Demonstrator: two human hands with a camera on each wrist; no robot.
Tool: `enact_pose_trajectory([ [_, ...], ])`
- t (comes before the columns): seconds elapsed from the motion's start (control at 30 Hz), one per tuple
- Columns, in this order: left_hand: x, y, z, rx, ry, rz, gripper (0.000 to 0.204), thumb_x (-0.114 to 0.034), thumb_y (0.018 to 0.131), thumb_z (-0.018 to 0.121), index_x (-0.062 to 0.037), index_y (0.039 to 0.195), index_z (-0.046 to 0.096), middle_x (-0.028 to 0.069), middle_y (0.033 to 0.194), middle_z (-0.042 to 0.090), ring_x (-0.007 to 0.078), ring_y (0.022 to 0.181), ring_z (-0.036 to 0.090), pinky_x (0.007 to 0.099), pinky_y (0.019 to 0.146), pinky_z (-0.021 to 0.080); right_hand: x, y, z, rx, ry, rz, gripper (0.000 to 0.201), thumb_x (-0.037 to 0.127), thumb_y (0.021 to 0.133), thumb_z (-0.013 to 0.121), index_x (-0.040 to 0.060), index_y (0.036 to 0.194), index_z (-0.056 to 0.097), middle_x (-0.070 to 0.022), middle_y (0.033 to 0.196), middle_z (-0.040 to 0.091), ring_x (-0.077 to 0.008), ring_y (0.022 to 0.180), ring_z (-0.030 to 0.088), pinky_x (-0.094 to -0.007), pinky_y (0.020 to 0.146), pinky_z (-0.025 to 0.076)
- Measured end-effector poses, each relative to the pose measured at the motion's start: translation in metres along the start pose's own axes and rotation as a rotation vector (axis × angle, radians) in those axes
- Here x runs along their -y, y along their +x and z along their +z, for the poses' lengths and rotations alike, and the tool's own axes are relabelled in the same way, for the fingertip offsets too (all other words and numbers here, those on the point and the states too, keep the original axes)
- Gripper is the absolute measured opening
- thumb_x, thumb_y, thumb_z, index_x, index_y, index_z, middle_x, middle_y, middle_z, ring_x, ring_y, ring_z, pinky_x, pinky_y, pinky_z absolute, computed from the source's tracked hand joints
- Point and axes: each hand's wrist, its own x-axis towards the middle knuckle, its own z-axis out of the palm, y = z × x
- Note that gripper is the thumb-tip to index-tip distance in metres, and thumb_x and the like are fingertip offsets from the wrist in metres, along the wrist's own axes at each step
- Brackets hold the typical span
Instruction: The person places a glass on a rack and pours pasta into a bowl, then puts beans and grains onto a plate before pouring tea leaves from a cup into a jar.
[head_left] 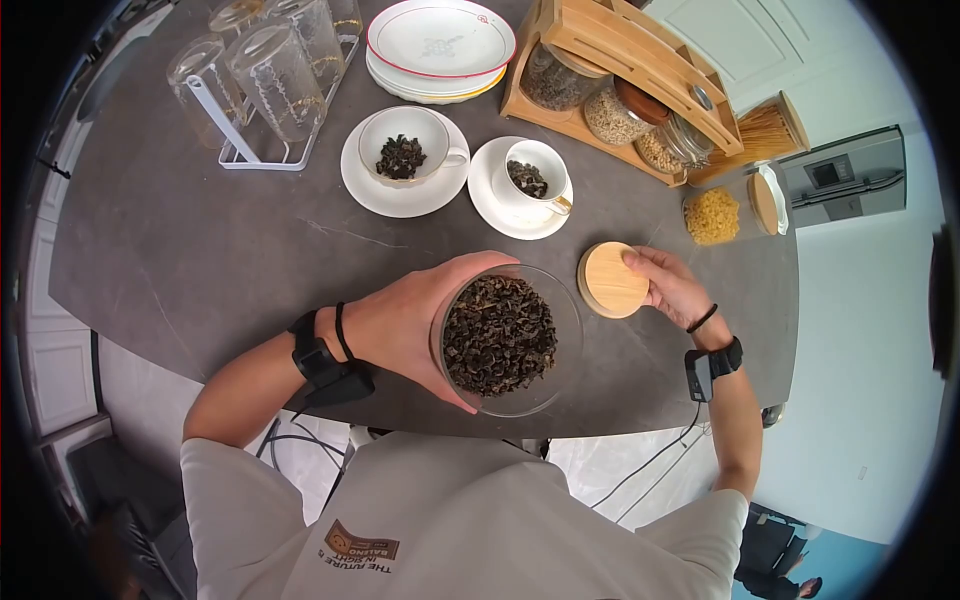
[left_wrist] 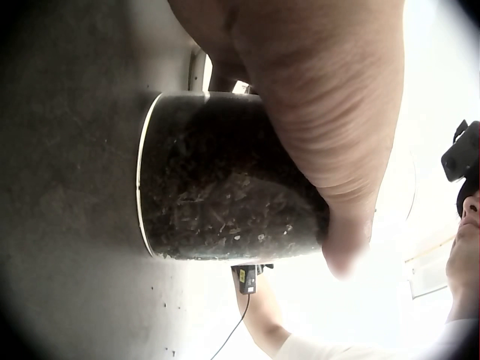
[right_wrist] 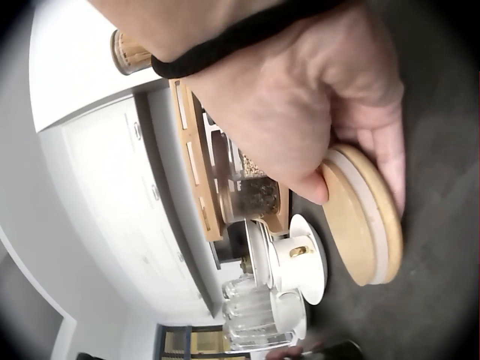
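A glass jar of dark dried leaves (head_left: 500, 335) stands without a lid near the table's front edge. My left hand (head_left: 420, 315) is wrapped round its left side; in the left wrist view the hand (left_wrist: 322, 97) lies along the jar (left_wrist: 225, 180). To the right, my right hand (head_left: 672, 285) pinches a round wooden lid (head_left: 612, 280) by its edge. The right wrist view shows the thumb on one face of the lid (right_wrist: 364, 217) and a pale ring round its side. Two white cups (head_left: 420, 130) (head_left: 545, 160) on saucers hold dark leaves.
Upside-down glasses stand in a white rack (head_left: 265, 165) at the back left, beside stacked plates (head_left: 440, 40). A wooden shelf (head_left: 560, 110) with jars is at the back right, near a pasta jar (head_left: 712, 216). The grey table (head_left: 230, 240) ends close to the body.
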Motion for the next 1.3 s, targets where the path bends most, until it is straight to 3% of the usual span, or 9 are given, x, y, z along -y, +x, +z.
enact_pose_trajectory([
  [0.13, 0.000, 0.000, -0.001, 0.004, 0.002, -0.005, 0.130, -0.038, 0.050, 0.102, -0.0033, 0.152, 0.029, 0.0161, 0.142, 0.052, 0.0314, 0.128, 0.058, 0.0409, 0.108, 0.048, 0.005, 0.000, 0.000, -0.106, -0.426, -0.087, 0.046, 0.036, 0.098, 0.070, -0.0007, 0.125, 0.066, -0.0083, 0.116, 0.071, -0.0155, 0.094, 0.071, -0.0306, 0.080, 0.059],
  [0.23, 0.001, 0.000, -0.001, 0.000, -0.001, -0.002, 0.130, -0.039, 0.050, 0.102, -0.0033, 0.152, 0.029, 0.0160, 0.142, 0.052, 0.0314, 0.128, 0.057, 0.0407, 0.108, 0.048, 0.004, 0.002, 0.002, -0.216, -0.747, -0.296, 0.041, 0.035, 0.096, 0.072, 0.0028, 0.121, 0.070, -0.0090, 0.108, 0.072, -0.0167, 0.089, 0.071, -0.0306, 0.077, 0.056],
  [0.43, 0.000, 0.000, -0.001, 0.002, 0.025, 0.006, 0.131, -0.038, 0.050, 0.102, -0.0033, 0.152, 0.029, 0.0166, 0.143, 0.052, 0.0315, 0.129, 0.057, 0.0407, 0.108, 0.048, 0.022, 0.008, 0.020, -0.355, -0.978, -0.728, 0.032, 0.022, 0.093, 0.075, 0.0070, 0.120, 0.070, -0.0108, 0.090, 0.071, -0.0193, 0.079, 0.069, -0.0312, 0.075, 0.056],
  [0.53, 0.001, -0.001, -0.002, -0.032, 0.026, 0.038, 0.132, -0.037, 0.049, 0.103, -0.0036, 0.153, 0.027, 0.0170, 0.144, 0.051, 0.0310, 0.130, 0.056, 0.0408, 0.110, 0.047, 0.041, 0.013, 0.042, -0.344, -0.829, -0.636, 0.030, 0.018, 0.093, 0.074, 0.0068, 0.121, 0.069, -0.0091, 0.088, 0.071, -0.0183, 0.075, 0.068, -0.0308, 0.072, 0.056],
  [0.57, 0.000, -0.001, -0.004, -0.040, 0.051, 0.036, 0.133, -0.036, 0.050, 0.103, -0.0037, 0.153, 0.027, 0.0171, 0.144, 0.050, 0.0307, 0.131, 0.056, 0.0409, 0.111, 0.046, 0.042, 0.019, 0.046, -0.281, -0.744, -0.623, 0.032, 0.022, 0.096, 0.071, 0.0045, 0.123, 0.066, -0.0064, 0.085, 0.069, -0.0139, 0.067, 0.065, -0.0286, 0.062, 0.054],
  [0.7, -0.002, 0.000, -0.011, -0.071, 0.125, 0.036, 0.134, -0.034, 0.050, 0.103, -0.0037, 0.154, 0.025, 0.0177, 0.146, 0.049, 0.0301, 0.134, 0.053, 0.0411, 0.114, 0.044, 0.057, 0.037, 0.068, -0.029, -0.535, -0.341, 0.030, 0.026, 0.105, 0.060, 0.0037, 0.125, 0.061, 0.0013, 0.079, 0.060, -0.0033, 0.058, 0.053, -0.0211, 0.046, 0.040],
  [1.0, 0.003, -0.003, -0.017, -0.130, 0.172, 0.038, 0.134, -0.035, 0.052, 0.102, -0.0026, 0.155, 0.023, 0.0184, 0.149, 0.046, 0.0295, 0.139, 0.048, 0.0405, 0.117, 0.040, 0.068, 0.045, 0.083, 0.163, -0.236, -0.084, 0.024, 0.027, 0.109, 0.047, 0.0069, 0.106, 0.059, 0.0014, 0.084, 0.056, -0.0036, 0.058, 0.045, -0.0187, 0.043, 0.030],
  [1.2, 0.004, -0.003, -0.017, -0.128, 0.152, 0.025, 0.134, -0.035, 0.052, 0.102, -0.0028, 0.155, 0.022, 0.0188, 0.150, 0.046, 0.0294, 0.140, 0.048, 0.0402, 0.117, 0.040, 0.064, 0.035, 0.078, 0.221, 0.103, -0.209, 0.025, 0.028, 0.110, 0.042, 0.0109, 0.092, 0.049, 0.0013, 0.085, 0.049, -0.0056, 0.069, 0.046, -0.0200, 0.050, 0.034],
  [1.3, 0.006, -0.003, -0.016, -0.144, 0.131, 0.040, 0.134, -0.035, 0.052, 0.102, -0.0031, 0.155, 0.022, 0.0191, 0.150, 0.046, 0.0294, 0.140, 0.048, 0.0401, 0.117, 0.039, 0.069, 0.010, 0.080, 0.168, 0.042, -0.357, 0.027, 0.029, 0.110, 0.042, 0.0112, 0.089, 0.045, 0.0007, 0.084, 0.048, -0.0075, 0.072, 0.047, -0.0225, 0.058, 0.039],
])
